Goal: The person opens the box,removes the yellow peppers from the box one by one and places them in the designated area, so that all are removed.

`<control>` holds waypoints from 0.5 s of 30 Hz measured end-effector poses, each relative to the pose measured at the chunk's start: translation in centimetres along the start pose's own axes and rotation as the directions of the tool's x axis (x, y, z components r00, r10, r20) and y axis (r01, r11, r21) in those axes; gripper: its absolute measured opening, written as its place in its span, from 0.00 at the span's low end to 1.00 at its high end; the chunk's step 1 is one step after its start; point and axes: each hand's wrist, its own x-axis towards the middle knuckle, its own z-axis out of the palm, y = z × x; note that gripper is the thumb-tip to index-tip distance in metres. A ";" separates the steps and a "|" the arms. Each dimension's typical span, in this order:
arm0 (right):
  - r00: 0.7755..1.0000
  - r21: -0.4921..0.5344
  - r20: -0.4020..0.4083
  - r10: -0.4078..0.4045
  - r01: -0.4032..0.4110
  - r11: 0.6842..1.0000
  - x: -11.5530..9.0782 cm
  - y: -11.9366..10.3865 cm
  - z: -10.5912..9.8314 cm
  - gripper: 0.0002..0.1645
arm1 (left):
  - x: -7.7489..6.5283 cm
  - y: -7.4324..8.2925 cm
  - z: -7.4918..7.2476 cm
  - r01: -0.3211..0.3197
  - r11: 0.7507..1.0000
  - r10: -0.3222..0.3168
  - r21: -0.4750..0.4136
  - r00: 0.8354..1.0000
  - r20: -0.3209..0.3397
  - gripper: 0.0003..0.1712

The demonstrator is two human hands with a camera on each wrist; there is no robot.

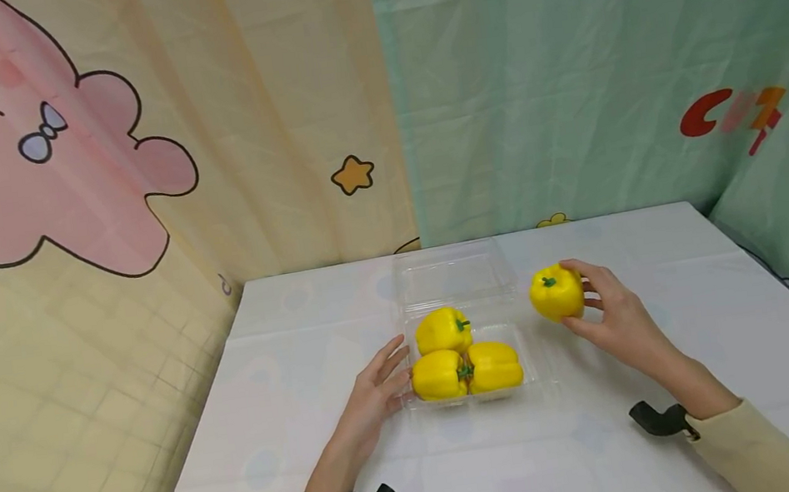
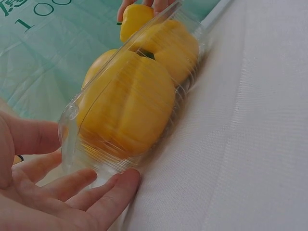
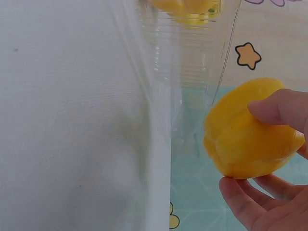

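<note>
My right hand [image 1: 617, 320] holds a yellow bell pepper [image 1: 555, 293] above the table, right of a clear plastic clamshell box [image 1: 522, 342]. In the right wrist view, the thumb lies across one side of this pepper [image 3: 250, 134] and the fingers are on the other. Three more yellow bell peppers, one at the back [image 1: 442, 330] and two in front, sit inside the box; its front right corner shows bare plastic beside them. My left hand [image 2: 62, 192] has its fingers loosely extended, with fingertips at the box's left wall [image 2: 70, 130].
The box's clear lid [image 1: 454, 280] lies folded back behind it on the white-covered table [image 1: 283, 312]. Printed curtains [image 1: 532, 92] hang along the table's far edge, one beige and one green. Another curtain hangs at the left.
</note>
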 end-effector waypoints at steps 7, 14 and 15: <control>1.000 0.013 0.002 0.015 -0.015 1.000 -0.2 0.9 0.3 0.54 | 0.1 0.0 0.0 -0.008 1.000 0.008 -0.002 1.000 0.006 0.34; 1.000 0.043 0.015 0.021 -0.021 0.999 -0.5 1.6 0.6 0.54 | -0.1 0.0 0.1 -0.004 1.000 0.004 0.012 1.000 0.003 0.35; 1.000 0.047 0.016 0.023 -0.024 0.999 -0.5 1.7 0.6 0.54 | -0.1 0.0 0.1 -0.004 1.000 0.004 0.014 1.000 0.002 0.35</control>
